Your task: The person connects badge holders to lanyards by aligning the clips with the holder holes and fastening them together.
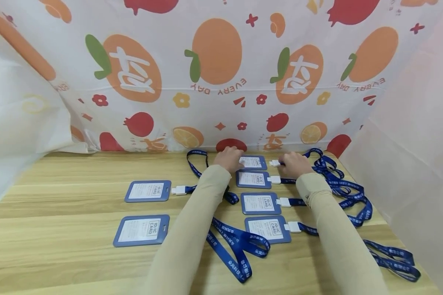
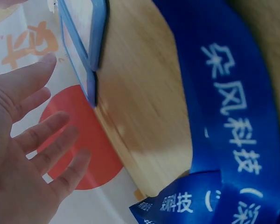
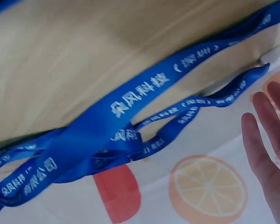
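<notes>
A: What lies between the two hands?

B: A card holder [image 1: 263,166], flat on the table [image 1: 66,213], its left end at the left hand [image 1: 229,159]. Inside it is a white card [image 1: 251,162] printed "ID/IC CARD".

A: Any others with cards in them?

B: Three more holders [image 1: 277,209] line up on the person's side of it, and two blue holders [image 1: 165,196] lie left of the left hand, nearer the person. All five show similar printed cards inside.

A: How does the first one look?

B: Blue frame, rounded corners, a slot at the end facing the right hand [image 1: 295,164]. A white clip [image 1: 275,163] sits just beside that end, at the right fingertips.

A: And the hands?

B: The left has its fingers loosely spread; I can't tell whether it touches the holder. The right's visible fingers look fairly straight, but its thumb is hidden, so I can't tell whether it pinches anything.

A: What's around it?

B: Blue straps [image 3: 149,88] with pale lettering, looped in a heap to its right.
</notes>
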The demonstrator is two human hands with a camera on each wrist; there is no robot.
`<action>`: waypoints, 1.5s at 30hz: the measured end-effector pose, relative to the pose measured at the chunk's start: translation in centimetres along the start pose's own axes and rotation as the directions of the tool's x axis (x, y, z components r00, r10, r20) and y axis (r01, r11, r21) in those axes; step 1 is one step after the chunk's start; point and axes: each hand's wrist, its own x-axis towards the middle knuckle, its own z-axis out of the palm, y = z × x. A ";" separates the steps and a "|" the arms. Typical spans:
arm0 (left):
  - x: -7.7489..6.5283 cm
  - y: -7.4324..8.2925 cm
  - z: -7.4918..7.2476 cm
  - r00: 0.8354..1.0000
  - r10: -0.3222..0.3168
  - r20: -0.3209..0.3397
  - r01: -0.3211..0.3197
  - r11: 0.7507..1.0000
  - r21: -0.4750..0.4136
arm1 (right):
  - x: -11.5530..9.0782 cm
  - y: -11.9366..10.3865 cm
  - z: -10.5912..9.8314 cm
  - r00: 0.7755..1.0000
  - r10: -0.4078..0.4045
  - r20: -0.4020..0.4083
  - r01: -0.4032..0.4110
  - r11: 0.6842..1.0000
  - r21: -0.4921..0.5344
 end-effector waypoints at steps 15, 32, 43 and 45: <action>1.0 0.9 0.6 1.000 0.001 0.021 -0.001 1.000 0.022 | 0.4 0.0 1.0 0.993 0.117 0.023 -0.119 0.985 0.123; 1.2 0.4 1.5 0.994 0.039 0.103 -0.040 0.999 0.005 | 1.1 -0.3 1.3 0.976 0.160 0.146 -0.179 0.975 0.130; 0.6 0.3 0.6 0.986 0.023 0.164 -0.029 0.999 0.037 | 1.4 -0.4 1.5 0.985 0.117 0.128 -0.131 0.986 0.107; 0.5 0.2 0.7 0.986 0.022 0.162 -0.027 0.999 0.034 | 1.4 -0.5 1.6 0.985 0.115 0.127 -0.130 0.985 0.112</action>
